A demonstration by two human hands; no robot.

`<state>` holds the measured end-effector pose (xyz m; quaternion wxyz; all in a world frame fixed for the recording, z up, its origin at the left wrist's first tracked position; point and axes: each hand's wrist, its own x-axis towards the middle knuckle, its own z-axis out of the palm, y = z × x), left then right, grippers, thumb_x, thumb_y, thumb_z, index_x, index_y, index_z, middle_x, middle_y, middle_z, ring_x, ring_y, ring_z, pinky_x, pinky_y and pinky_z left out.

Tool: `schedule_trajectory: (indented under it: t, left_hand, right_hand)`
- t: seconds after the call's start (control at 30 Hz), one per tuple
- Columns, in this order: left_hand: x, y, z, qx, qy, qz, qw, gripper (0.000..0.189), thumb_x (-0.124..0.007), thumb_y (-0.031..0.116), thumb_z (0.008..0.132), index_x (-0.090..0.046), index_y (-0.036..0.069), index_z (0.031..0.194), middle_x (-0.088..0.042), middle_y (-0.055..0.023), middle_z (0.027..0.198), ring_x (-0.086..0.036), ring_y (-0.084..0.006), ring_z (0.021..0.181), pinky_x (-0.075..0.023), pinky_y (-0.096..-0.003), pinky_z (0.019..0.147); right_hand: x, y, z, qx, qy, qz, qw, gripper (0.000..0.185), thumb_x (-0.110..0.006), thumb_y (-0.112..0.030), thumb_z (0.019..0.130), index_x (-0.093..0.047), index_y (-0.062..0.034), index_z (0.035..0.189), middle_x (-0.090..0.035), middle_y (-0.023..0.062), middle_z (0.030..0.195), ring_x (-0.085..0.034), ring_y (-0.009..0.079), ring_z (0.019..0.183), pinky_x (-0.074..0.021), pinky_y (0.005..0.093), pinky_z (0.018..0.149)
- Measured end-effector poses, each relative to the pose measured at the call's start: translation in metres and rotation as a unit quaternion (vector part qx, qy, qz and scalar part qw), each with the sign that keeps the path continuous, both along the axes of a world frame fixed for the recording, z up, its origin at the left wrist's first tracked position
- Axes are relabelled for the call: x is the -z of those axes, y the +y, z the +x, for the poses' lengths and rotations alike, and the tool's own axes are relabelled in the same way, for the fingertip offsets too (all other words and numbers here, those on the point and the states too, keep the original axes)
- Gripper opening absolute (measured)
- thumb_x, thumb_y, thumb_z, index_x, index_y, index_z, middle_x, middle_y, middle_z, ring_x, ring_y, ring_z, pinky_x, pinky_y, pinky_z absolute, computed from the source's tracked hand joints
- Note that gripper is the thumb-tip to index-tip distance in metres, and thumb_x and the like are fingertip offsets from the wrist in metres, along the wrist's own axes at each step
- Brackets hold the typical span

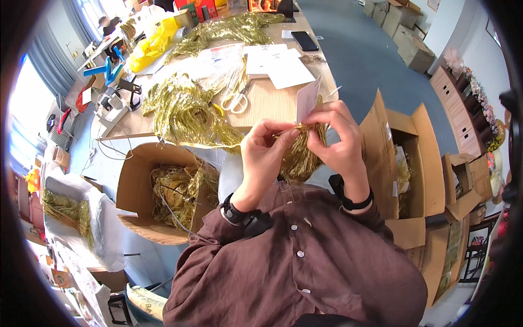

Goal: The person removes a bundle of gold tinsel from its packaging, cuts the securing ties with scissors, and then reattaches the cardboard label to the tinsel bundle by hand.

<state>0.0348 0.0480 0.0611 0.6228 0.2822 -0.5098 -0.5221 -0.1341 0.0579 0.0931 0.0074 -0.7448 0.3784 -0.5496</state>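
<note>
Both hands meet in front of my chest at the top of a hanging bundle of gold tinsel strands (301, 161). My left hand (263, 149) pinches the bundle's upper edge between thumb and finger. With thumb and index finger, my right hand (341, 137) grips the same top edge, where a small white card (307, 100) stands up. How the card joins the strands is hidden behind the fingers. A loose heap of gold tinsel (188, 112) lies on the wooden table (265, 102) beyond my left hand, with white-handled scissors (235, 102) beside it.
White paper sheets (286, 69), a black phone (305, 41) and more tinsel (229, 30) lie farther back. A cardboard box (137, 184) with tinsel scraps stands at my left. Open cartons (433, 171) stand at right. Another person (109, 26) is at the far left.
</note>
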Motion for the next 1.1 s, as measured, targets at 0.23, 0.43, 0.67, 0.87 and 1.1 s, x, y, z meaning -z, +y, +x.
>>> schedule_trajectory:
  t: [0.23, 0.43, 0.67, 0.87, 1.1]
  left_hand:
    - [-0.005, 0.009, 0.0, 0.028, 0.014, 0.007, 0.999, 0.014, -0.076, -0.003, 0.091, -0.066, -0.002, 0.1, -0.073, -0.0114, 0.107, -0.068, -0.0103, 0.093, -0.0559, -0.0232, 0.084]
    - [-0.01, 0.009, 0.001, 0.057, 0.028, 0.004, 0.998, 0.014, -0.076, -0.004, 0.09, -0.066, -0.002, 0.099, -0.073, -0.0126, 0.109, -0.068, -0.0113, 0.095, -0.0568, -0.0249, 0.085]
    - [-0.013, 0.012, 0.004, 0.07, 0.024, 0.015, 0.997, 0.013, -0.077, -0.002, 0.089, -0.068, -0.001, 0.098, -0.074, -0.0112, 0.107, -0.068, -0.0102, 0.094, -0.0566, -0.024, 0.084]
    - [-0.011, 0.013, 0.007, 0.066, 0.005, 0.023, 0.998, 0.014, -0.078, -0.003, 0.089, -0.068, -0.001, 0.099, -0.074, -0.0096, 0.103, -0.069, -0.0101, 0.091, -0.0564, -0.0234, 0.083]
    - [-0.009, 0.004, 0.008, 0.078, -0.03, -0.018, 0.996, 0.017, -0.079, -0.003, 0.086, -0.069, -0.002, 0.099, -0.072, -0.0099, 0.105, -0.069, -0.0114, 0.093, -0.0572, -0.0241, 0.082]
  right_hand:
    - [-0.008, 0.008, 0.001, -0.055, -0.032, 0.028, 0.998, 0.023, -0.072, 0.001, 0.074, -0.066, -0.0025, 0.096, -0.066, 0.0102, 0.101, -0.066, 0.0267, 0.095, -0.053, 0.0349, 0.083]
    - [-0.008, 0.009, -0.003, -0.067, -0.044, 0.042, 0.996, 0.027, -0.074, 0.003, 0.07, -0.066, -0.0033, 0.095, -0.067, 0.0099, 0.101, -0.066, 0.0247, 0.095, -0.0535, 0.0338, 0.083]
    - [-0.008, 0.011, 0.0, -0.05, -0.018, 0.008, 0.999, 0.029, -0.073, 0.005, 0.067, -0.067, -0.0035, 0.095, -0.067, 0.0094, 0.1, -0.067, 0.0251, 0.094, -0.0539, 0.0344, 0.081]
    - [-0.012, 0.014, 0.002, -0.048, -0.016, 0.011, 0.999, 0.028, -0.073, 0.006, 0.066, -0.067, -0.0036, 0.092, -0.067, 0.0088, 0.098, -0.067, 0.0248, 0.094, -0.0543, 0.0346, 0.081]
    - [-0.012, 0.014, 0.001, -0.037, -0.018, 0.009, 0.999, 0.027, -0.073, 0.005, 0.065, -0.067, -0.0042, 0.09, -0.067, 0.0085, 0.097, -0.068, 0.0244, 0.092, -0.0546, 0.0348, 0.08]
